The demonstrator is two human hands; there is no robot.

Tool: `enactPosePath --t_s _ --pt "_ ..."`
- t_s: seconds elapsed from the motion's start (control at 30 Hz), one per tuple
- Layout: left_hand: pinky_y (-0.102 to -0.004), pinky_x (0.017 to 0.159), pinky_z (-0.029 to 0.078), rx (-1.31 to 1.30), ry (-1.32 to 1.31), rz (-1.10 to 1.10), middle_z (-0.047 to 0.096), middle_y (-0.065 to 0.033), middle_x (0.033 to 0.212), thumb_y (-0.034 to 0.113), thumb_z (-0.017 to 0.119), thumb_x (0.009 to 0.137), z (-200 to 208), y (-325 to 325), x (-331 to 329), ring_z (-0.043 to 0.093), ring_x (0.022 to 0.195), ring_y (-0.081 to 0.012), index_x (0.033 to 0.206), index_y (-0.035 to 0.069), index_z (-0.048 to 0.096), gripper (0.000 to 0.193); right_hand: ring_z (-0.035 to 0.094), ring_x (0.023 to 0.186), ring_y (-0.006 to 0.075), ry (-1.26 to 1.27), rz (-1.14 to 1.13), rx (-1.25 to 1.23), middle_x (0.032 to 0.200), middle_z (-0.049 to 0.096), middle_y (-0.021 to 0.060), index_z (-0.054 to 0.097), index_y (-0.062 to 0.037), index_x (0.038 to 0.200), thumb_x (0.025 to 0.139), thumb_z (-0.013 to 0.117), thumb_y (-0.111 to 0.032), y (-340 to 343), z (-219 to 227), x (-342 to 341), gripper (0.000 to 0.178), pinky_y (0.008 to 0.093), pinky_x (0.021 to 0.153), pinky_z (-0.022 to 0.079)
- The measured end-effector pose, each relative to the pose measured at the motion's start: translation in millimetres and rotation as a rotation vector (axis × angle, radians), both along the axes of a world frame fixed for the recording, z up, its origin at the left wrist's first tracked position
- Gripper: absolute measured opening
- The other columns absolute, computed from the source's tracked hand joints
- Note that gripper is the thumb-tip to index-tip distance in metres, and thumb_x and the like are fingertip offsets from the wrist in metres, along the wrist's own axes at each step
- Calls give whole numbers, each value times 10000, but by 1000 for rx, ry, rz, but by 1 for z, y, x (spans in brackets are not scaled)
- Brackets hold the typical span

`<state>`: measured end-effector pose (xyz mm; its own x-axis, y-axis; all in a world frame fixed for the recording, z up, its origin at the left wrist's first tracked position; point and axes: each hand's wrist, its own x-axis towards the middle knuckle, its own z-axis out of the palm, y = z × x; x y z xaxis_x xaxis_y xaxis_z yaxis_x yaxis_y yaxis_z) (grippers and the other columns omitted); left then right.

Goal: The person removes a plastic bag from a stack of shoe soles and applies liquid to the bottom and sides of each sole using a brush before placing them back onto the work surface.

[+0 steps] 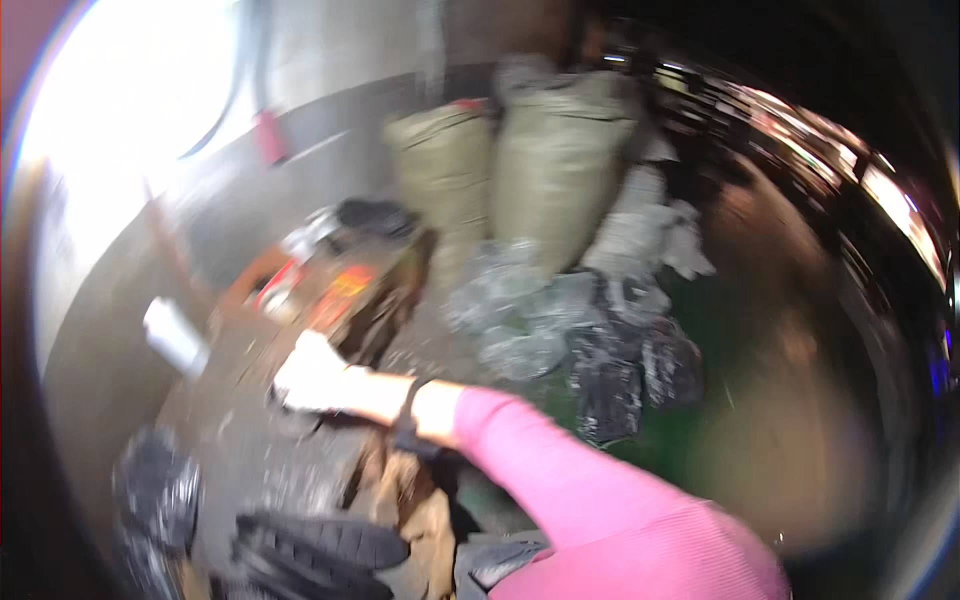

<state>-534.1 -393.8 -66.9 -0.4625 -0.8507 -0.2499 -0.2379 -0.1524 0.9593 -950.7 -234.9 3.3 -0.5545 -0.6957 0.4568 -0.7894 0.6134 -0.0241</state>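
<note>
My right hand (pixel 312 375), in a white glove, reaches left across a dark, worn work surface (pixel 235 440). Its fingers look curled and closed over something dark at their tips, too blurred to name. A pink sleeve (pixel 580 470) covers the arm, and a dark band (pixel 410 415) circles the wrist. Just beyond the hand lie an orange and yellow printed item (pixel 345 292) and a small round pale thing (pixel 283 300). Nearer to me, ridged black pieces resembling shoe soles (pixel 315 550) rest on the surface. My left hand is out of sight.
Two full, pale green woven sacks (pixel 560 165) stand against the back wall. Clear plastic bags (pixel 515 315) and black plastic-wrapped bundles (pixel 605 385) lie on the green floor. At left are a white cylinder (pixel 177 338) and a black wrapped bundle (pixel 158 490). Brown paper (pixel 425 520) hangs near the front.
</note>
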Motion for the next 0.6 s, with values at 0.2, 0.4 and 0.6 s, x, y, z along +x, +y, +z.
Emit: enactPosePath --t_s 0.2,0.4,0.6 --pt "-482 991 567 -892 -293 -155 685 -323 1276 349 776 988 -102 -62 43 671 1143 -419 1387 -153 560 676 721 814 254 -222 -162 -71 835 760 49 749 -204 841 863 633 -320 17 -37 -31 166 470 902 386" --pt "-480 961 571 -1104 -481 -121 729 -307 1164 300 863 892 -87 -66 31 687 1101 -418 1245 -144 670 599 724 872 302 -269 -197 -314 823 752 79 730 -189 814 882 613 -313 6 -64 -33 183 534 976 404" --pt "-545 1001 548 -1177 -168 165 668 -287 1319 232 727 980 -87 -122 87 660 1101 -480 1340 -40 643 459 715 778 319 -118 -330 -423 791 727 84 719 -160 810 863 613 -246 -6 -43 -21 147 569 916 449"
